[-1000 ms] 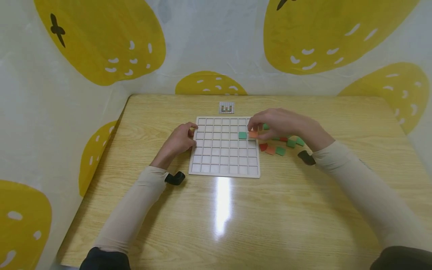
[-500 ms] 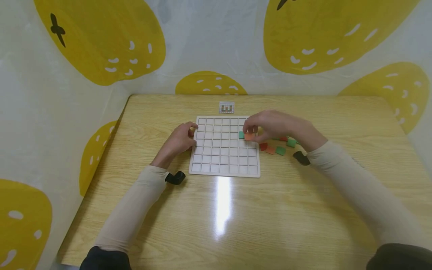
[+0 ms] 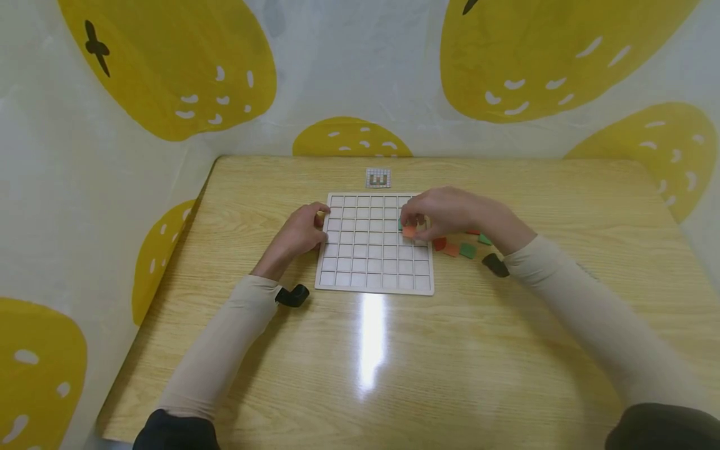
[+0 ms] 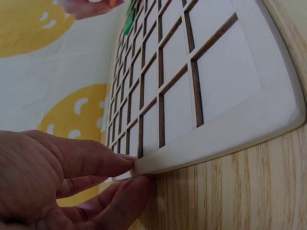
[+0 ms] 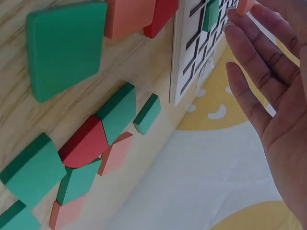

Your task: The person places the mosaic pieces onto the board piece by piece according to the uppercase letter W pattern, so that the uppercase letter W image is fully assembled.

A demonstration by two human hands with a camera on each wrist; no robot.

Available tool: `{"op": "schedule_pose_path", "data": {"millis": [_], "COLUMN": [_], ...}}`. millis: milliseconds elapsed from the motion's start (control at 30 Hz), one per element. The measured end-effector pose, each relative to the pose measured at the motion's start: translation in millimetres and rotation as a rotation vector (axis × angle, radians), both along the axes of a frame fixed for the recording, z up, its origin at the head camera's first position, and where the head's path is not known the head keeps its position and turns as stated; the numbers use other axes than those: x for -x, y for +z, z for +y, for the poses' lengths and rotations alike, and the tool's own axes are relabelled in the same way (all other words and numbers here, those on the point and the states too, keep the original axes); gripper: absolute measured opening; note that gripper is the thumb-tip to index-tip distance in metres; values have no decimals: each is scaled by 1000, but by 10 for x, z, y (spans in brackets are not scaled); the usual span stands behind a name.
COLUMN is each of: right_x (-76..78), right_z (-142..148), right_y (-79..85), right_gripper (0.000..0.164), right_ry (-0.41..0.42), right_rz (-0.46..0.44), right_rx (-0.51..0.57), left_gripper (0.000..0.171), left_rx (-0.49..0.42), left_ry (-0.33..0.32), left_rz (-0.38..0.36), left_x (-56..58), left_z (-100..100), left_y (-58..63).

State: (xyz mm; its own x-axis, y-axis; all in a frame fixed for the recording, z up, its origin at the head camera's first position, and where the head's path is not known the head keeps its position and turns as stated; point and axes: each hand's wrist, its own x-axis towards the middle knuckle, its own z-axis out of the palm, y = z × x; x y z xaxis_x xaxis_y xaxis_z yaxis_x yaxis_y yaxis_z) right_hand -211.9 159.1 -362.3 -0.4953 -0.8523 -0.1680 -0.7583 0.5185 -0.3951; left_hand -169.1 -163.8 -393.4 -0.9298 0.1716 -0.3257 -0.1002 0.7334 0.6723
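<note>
Head view suggests early work: one visible green tile (image 5: 211, 16) lies on the centre-frame grid board (image 3: 360, 252), the right hand (image 3: 450, 210) pinches an orange tile (image 3: 409, 231) there, the left hand's (image 3: 300, 231) curved fingers hold its left edge, and loose tiles (image 3: 467, 250) lie unplaced rightward.

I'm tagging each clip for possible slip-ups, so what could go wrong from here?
The orange tile, pinched in the right hand over the board, might slip or land askew. That hand is also close to the green tile on the board and could nudge it. In the head view, the black wrist piece is near the loose tiles, so a low sweep might scatter them.
</note>
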Motion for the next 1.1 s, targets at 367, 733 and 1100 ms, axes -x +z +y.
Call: {"op": "schedule_pose_path", "data": {"millis": [367,733,1100], "right_x": [-16,-38,-32], "right_z": [-49,-73,-91], "right_y": [-69,-119,-139], "right_gripper": [14,10,10], "right_ry": [14,63,86], "right_rz": [43,121,139], "right_rx": [-14,9,-3], "left_gripper": [62,62,61], "left_rx": [-10,-21,-18], "left_ry": [1,12,11], "left_rz": [-2,-18,-14], "left_x": [-6,-4,-7], "left_z": [-4,3,7], "left_y": [4,16,19]}}
